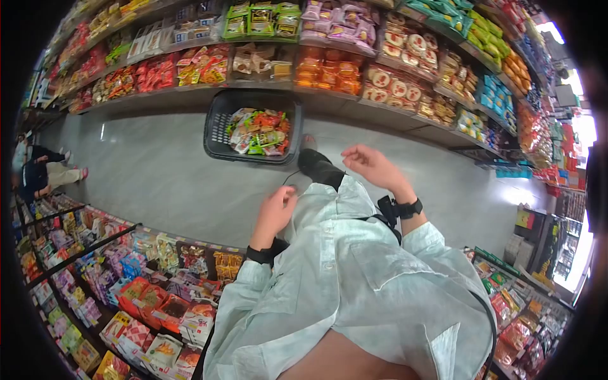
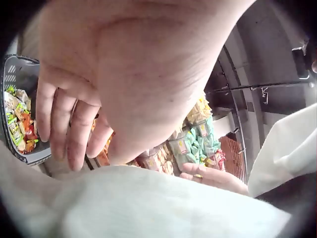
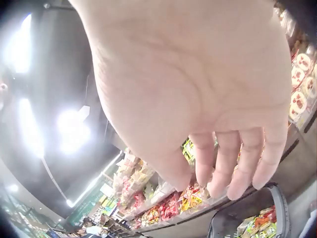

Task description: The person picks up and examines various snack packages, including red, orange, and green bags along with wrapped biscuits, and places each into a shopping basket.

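Above the basket (image 1: 223, 123) of snack packets (image 1: 259, 132) on the floor, the left hand (image 1: 273, 212) and right hand (image 1: 372, 166) hang loosely curled, holding nothing.

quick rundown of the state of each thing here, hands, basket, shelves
left hand: holds nothing, fingers loosely bent, near the shirt front
right hand: holds nothing, fingers relaxed, raised over the floor
basket: on the floor by the shelves, partly filled with snack packets
shelves: stocked with packaged snacks
shirt: light, long-sleeved, worn
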Action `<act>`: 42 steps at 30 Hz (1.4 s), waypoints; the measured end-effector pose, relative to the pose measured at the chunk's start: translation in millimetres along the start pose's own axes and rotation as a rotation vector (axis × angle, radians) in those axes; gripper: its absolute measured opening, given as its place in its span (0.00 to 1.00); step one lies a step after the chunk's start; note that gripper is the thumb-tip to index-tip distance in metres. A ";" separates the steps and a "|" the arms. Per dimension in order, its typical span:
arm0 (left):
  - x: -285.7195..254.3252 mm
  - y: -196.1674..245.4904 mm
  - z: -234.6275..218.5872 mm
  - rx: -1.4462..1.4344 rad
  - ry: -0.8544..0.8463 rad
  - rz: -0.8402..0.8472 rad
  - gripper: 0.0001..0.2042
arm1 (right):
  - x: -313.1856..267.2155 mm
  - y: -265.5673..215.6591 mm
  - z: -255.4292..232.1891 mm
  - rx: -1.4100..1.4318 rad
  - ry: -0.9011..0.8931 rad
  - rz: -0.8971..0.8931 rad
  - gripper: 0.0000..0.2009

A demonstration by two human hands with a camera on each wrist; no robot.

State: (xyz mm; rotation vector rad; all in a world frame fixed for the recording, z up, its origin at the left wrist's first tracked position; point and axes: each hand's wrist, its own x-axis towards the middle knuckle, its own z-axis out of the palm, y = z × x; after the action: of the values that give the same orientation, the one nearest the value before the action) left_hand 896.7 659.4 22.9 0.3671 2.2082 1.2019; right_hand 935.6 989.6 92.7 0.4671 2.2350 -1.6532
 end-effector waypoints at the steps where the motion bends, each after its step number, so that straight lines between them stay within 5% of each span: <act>1: -6.6 -10.9 7.5 0.029 -0.039 0.002 0.15 | -15.3 3.2 -0.2 -0.008 -0.010 0.024 0.16; 11: -5.7 -0.5 28.0 0.123 -0.120 0.007 0.16 | -90.5 31.6 -18.9 -0.007 0.026 0.109 0.16; 16: 23.8 43.9 52.6 0.246 -0.184 0.034 0.16 | -121.9 65.8 -54.3 0.054 0.091 0.105 0.16; 23: 75.0 116.8 160.9 0.344 -0.329 0.130 0.17 | -182.8 157.4 -153.4 0.150 0.272 0.112 0.16; 31: 110.0 249.9 301.9 0.460 -0.520 0.285 0.17 | -234.6 219.3 -235.6 0.136 0.445 0.174 0.17; 35: 135.5 270.9 338.3 0.582 -0.656 0.404 0.16 | -244.4 245.4 -253.2 0.223 0.495 0.191 0.18; 42: 203.7 298.8 363.7 0.566 -0.682 0.307 0.16 | -237.4 268.0 -294.5 0.273 0.504 0.245 0.19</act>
State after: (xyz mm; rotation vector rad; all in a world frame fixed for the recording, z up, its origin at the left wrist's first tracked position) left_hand 949.1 1169.2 45.2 1.1840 1.8601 0.4359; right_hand 1248.2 1329.3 50.6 1.2986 2.1502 -1.8651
